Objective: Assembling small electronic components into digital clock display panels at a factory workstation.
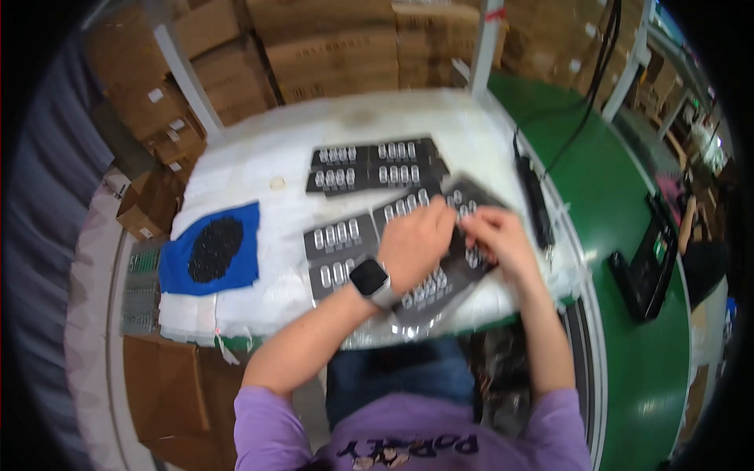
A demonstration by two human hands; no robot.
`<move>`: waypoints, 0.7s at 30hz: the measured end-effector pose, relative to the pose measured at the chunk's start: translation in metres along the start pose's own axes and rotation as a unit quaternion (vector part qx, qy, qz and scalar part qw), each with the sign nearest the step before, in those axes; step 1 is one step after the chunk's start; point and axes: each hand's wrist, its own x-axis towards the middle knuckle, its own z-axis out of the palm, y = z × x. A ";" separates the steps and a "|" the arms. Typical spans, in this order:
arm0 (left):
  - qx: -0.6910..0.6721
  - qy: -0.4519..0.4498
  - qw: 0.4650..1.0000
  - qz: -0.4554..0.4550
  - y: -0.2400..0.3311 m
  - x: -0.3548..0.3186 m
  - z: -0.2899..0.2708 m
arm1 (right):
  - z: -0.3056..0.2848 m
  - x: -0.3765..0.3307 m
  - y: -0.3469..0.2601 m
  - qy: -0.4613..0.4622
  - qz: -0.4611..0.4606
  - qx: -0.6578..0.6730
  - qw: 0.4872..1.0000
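My left hand [416,239], with a watch on its wrist, rests fingers curled over a black tray [440,279] holding rows of small clear-and-silver parts. My right hand [499,235] is next to it, fingertips pinched at the same tray, near the left hand's fingers. What either hand pinches is too small to tell. More black trays of parts [377,165] lie beyond my hands on the white-covered table [259,165]. Another tray [338,235] sits just left of my left hand.
A blue cloth [177,263] with a pile of small black pieces [214,249] lies at the table's left. A green conveyor belt [613,204] runs along the right, with a black device [648,267] on it. Cardboard boxes [330,47] are stacked behind the table.
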 end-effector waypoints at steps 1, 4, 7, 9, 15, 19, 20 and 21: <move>-0.006 -0.016 1.000 -0.007 -0.003 0.000 -0.001 | 0.001 0.005 -0.002 -0.007 -0.003 -0.011 1.000; -0.054 -0.049 0.997 -0.015 -0.009 0.002 -0.004 | 0.002 0.014 -0.002 0.025 -0.037 -0.070 0.997; -0.083 -0.068 0.994 0.035 -0.015 0.002 -0.014 | -0.004 0.027 0.016 0.043 -0.069 -0.057 0.995; -0.113 -0.111 0.986 0.059 -0.021 -0.002 -0.028 | -0.012 0.022 0.015 0.049 -0.050 -0.062 0.996; -0.250 -0.143 0.957 -0.019 -0.039 -0.040 -0.094 | -0.030 0.016 0.025 0.113 -0.064 -0.198 0.972; -0.314 -0.233 0.891 -0.229 -0.055 -0.077 -0.128 | -0.026 0.010 0.018 0.155 -0.062 -0.290 0.942; -0.301 -0.224 0.894 -0.244 -0.055 -0.081 -0.130 | -0.026 0.013 0.019 0.145 -0.073 -0.268 0.950; -0.262 -0.211 0.910 -0.243 -0.054 -0.079 -0.125 | -0.025 0.013 0.020 0.136 -0.082 -0.246 0.956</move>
